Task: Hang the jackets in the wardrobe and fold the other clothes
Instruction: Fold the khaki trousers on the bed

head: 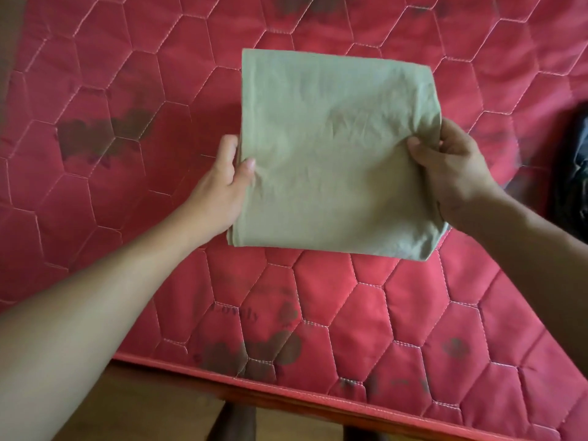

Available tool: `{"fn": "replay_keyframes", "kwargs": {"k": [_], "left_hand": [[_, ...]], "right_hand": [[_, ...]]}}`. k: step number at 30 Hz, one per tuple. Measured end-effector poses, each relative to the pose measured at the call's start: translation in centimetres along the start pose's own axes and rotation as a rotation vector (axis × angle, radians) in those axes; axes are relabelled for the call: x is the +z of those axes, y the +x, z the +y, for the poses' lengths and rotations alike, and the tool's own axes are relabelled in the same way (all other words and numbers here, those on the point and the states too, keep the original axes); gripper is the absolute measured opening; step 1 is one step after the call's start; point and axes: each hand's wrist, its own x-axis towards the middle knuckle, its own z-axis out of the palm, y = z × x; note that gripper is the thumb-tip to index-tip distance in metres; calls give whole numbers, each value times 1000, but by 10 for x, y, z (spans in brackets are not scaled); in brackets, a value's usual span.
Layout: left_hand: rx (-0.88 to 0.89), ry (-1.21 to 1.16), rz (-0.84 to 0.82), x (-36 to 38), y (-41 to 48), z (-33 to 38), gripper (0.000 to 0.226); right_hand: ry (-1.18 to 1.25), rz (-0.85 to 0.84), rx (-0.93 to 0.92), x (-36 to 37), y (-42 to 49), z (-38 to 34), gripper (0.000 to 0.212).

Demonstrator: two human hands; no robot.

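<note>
Olive-green cotton garment, folded into a flat square (337,154), is held above the red quilted mattress (127,154). Left hand (222,189) pinches its left edge, right hand (451,173) grips the right edge. If one grip loosens, the layers may slide open.
</note>
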Motion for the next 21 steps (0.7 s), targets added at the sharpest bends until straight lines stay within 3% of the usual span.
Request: {"fn": "replay_keyframes", "kwargs": {"k": [2, 4, 6, 9, 13, 15, 17, 21], "left_hand": [[-92, -86, -20, -1, -2, -3, 11], [-166, -270, -63, -3, -16, -7, 16], [-126, -358, -60, -8, -31, -9, 23], [-83, -407, -92, -11, -46, -9, 15], [-213, -326, -195, -4, -45, -22, 8], [-258, -252, -219, -3, -37, -25, 3], [-278, -144, -135, 3, -33, -25, 9], [-218, -6, 105, 25, -47, -21, 3]], "right_hand": [[-26, -39, 56, 3, 4, 4, 20], [0, -78, 177, 5, 5, 8, 29], [77, -120, 298, 3, 2, 5, 35], [141, -227, 406, -3, -3, -2, 20], [121, -230, 423, -1, -6, 5, 16], [54, -210, 423, 2, -3, 13, 23], [-28, -152, 368, 7, -2, 17, 27], [-320, 5, 47, 20, -13, 12, 44]]}}
